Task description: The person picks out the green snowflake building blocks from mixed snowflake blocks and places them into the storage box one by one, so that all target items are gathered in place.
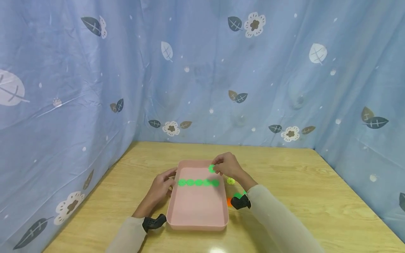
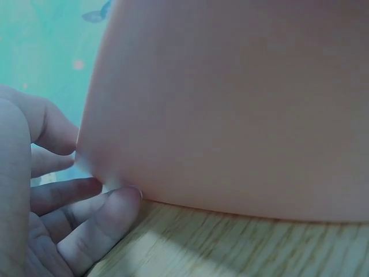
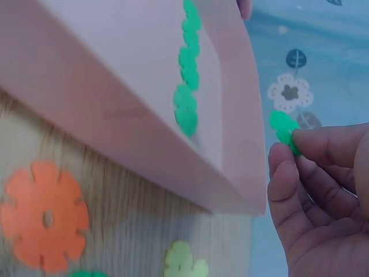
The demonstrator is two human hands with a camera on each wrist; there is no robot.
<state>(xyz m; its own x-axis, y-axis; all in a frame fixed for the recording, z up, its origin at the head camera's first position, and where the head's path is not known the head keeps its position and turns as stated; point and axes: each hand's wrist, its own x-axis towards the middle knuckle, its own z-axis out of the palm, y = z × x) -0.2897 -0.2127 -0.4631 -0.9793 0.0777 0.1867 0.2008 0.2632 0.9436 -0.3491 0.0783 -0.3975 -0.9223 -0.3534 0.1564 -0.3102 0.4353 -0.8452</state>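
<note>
A pink tray (image 1: pixel 198 218) lies on the wooden table, with a row of several green notched flower-shaped discs (image 1: pixel 198 182) across its inside. Over the tray's far right corner, my right hand (image 1: pixel 228 166) pinches another green flower-shaped disc (image 3: pixel 283 130) between thumb and fingertips, clear of the row. At the tray's left side is my left hand (image 1: pixel 160 188). Its fingertips (image 2: pixel 86 186) and thumb touch the outer wall, low and near a corner, in the left wrist view.
Right of the tray, an orange notched disc (image 3: pixel 45 214), a yellow-green one (image 1: pixel 231 181) and some green ones (image 1: pixel 237 195) lie on the table (image 1: pixel 284 182), partly under the right wrist. A patterned blue curtain (image 1: pixel 202 70) hangs behind and at both sides.
</note>
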